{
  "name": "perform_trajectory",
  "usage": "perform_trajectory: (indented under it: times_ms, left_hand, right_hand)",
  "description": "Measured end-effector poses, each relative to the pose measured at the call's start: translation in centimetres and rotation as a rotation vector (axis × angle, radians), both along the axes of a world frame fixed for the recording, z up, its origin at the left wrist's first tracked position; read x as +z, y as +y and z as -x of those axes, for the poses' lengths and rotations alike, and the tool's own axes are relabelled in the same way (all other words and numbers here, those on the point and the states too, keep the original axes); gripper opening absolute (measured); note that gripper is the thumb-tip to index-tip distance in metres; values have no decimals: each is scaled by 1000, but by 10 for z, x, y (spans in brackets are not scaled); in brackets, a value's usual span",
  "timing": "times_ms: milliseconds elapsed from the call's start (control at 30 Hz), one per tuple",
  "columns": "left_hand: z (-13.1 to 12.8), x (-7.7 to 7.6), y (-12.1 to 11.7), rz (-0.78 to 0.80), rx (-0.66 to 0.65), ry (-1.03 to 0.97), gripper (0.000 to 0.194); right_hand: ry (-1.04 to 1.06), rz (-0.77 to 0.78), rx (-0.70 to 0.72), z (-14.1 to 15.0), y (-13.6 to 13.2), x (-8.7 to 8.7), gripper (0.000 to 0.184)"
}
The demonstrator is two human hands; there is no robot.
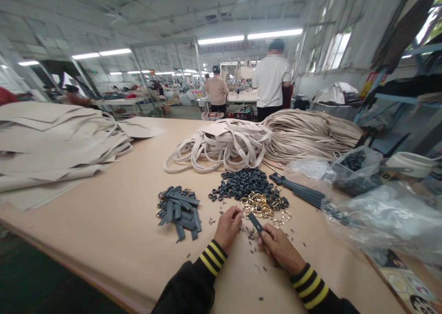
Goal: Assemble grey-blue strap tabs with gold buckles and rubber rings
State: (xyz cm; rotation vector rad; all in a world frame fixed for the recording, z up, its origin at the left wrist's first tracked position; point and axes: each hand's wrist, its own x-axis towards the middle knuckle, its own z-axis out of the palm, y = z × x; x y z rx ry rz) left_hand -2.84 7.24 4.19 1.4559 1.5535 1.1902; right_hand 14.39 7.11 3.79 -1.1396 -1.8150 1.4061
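Observation:
My right hand (279, 247) grips a dark grey strap (254, 222) with a small slot in it, its free end angled up and to the left. Just left of that end, my left hand (228, 227) is closed in a pinch; what its fingertips hold, if anything, is too small to make out. Gold buckles (258, 204) are heaped right beyond both hands. Behind them rises a pile of dark loops (246, 183). Dark straps with gold buckles (180, 211) are stacked left of my left hand. Small dark scraps (251, 235) are scattered on the table around my hands.
Flat beige pieces (51, 143) are stacked at the left of the table (131, 217). Beige straps (221, 143) and long cords (311, 132) lie at the back. More dark straps (300, 190) and clear plastic bags (376, 217) lie right. Two people (272, 81) stand beyond.

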Motion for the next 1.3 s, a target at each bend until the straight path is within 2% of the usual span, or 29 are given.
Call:
perform_trajectory:
  times_ms: [100,233,300,467,533,567,700,800,900,1100,1300]
  left_hand:
    - [5,4,21,-179,-98,498,13]
    - [0,0,37,-153,-187,881,15]
    - [-1,-4,43,-152,-214,931,16]
    - [4,-1,50,-148,-233,862,17]
    - [7,4,45,-104,-201,726,18]
    - [7,8,40,-47,-202,584,19]
    - [4,20,6,257,-278,-195,25]
    - [-4,24,-17,357,-262,-535,28]
    - [-13,21,-28,402,-262,-642,29]
    - [-25,10,-29,364,-188,-666,29]
    - [-30,14,-35,347,-135,-709,28]
  right_hand:
    - [83,86,-78,0,5,-2,23]
    - [179,131,-109,1,9,-6,20]
    - [180,127,-104,1,9,-6,20]
    - [154,126,-100,0,7,-1,21]
    - [161,112,-120,-1,8,-1,20]
    - [162,99,-124,-1,8,-1,18]
    - [198,56,-88,0,7,-2,16]
    - [278,104,-36,2,4,-1,20]
    - [344,145,6,3,2,1,21]
    - [319,126,9,1,2,3,19]
    - [287,135,-26,2,4,1,17]
